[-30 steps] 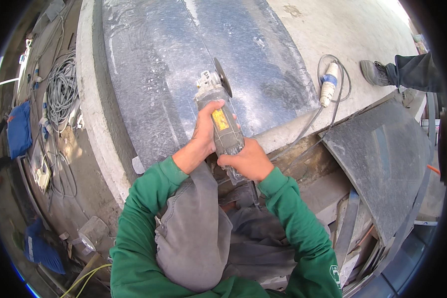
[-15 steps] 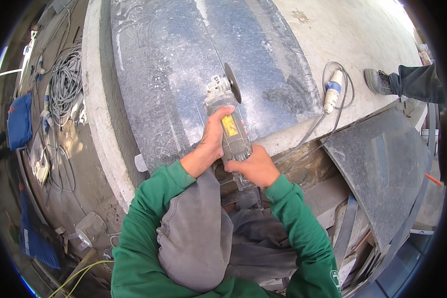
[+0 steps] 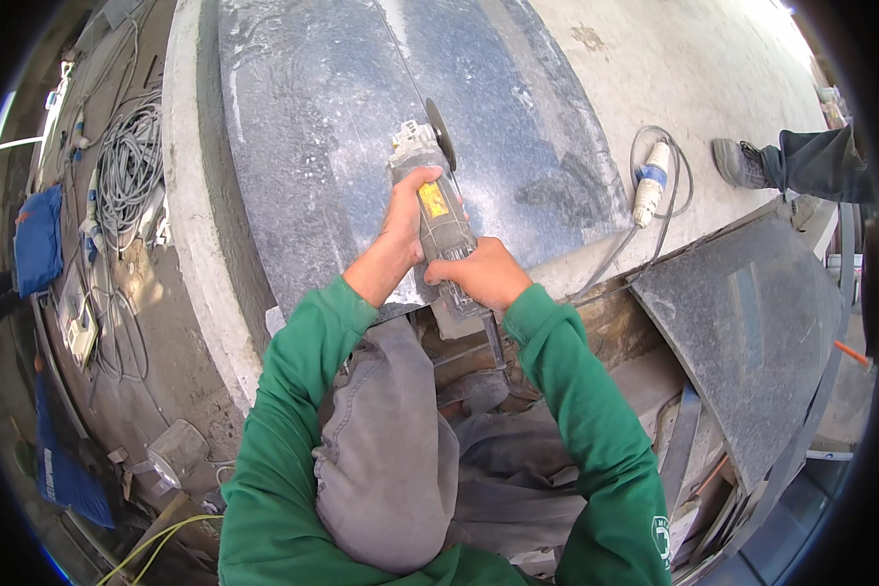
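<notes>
Both of my hands grip a dusty angle grinder (image 3: 444,223) over a dark stone slab (image 3: 303,176). My left hand (image 3: 400,225) is wrapped round the front of its body, thumb on top near the yellow label. Farther back, my right hand (image 3: 483,273) closes round the rear of the body, close to the cord end. The thin cutting disc (image 3: 440,135) stands on edge at the tool's far right side. A straight groove (image 3: 397,49) runs along the slab from the far edge down to the disc. Whether the disc is touching the stone I cannot tell.
A white and blue cable connector (image 3: 651,186) lies with its looped cord on the pale concrete block (image 3: 713,59). Another person's shoe (image 3: 739,163) stands at the right. A second dark slab (image 3: 752,322) leans below it. Coiled grey cable (image 3: 132,161) lies on the left.
Both hands have pushed the grinder away from me and slightly left along the groove. My arms reach farther out over the slab.
</notes>
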Tool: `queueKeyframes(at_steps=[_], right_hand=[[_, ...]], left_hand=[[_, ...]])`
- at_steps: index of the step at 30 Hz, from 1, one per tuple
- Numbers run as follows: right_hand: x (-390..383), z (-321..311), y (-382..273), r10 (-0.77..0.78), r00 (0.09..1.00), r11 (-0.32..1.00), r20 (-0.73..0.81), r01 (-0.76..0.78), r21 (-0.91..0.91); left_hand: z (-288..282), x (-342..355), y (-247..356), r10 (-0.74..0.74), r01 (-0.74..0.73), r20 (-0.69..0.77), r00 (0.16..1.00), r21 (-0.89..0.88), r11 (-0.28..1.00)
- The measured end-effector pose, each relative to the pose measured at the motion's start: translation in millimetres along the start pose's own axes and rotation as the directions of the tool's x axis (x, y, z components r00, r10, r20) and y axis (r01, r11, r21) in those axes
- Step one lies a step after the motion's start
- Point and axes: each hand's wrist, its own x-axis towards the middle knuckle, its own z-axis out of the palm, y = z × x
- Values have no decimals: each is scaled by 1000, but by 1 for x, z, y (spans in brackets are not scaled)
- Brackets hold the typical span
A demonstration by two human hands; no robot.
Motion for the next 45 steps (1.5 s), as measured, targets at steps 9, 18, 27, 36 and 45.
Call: queueKeyframes(at_steps=[9, 18, 27, 36, 45], right_hand=[[-45, 13, 53, -69, 996, 998, -61, 69, 10], [2, 4, 19, -38, 998, 999, -52, 36, -28], [-23, 6, 31, -42, 999, 999, -35, 41, -28], [-26, 9, 45, -59, 998, 998, -20, 59, -5], [4, 2, 20, 13, 999, 1000, -39, -13, -5]], left_hand=[[6, -50, -45, -21, 25, -65, 998, 57, 998], [7, -11, -7, 15, -14, -56, 998, 16, 1000], [6, -29, -26, -3, 4, -60, 998, 19, 1000], [5, -35, -35, 2, 1, -66, 998, 45, 999], [5, -10, -10, 24, -23, -42, 999, 32, 999]])
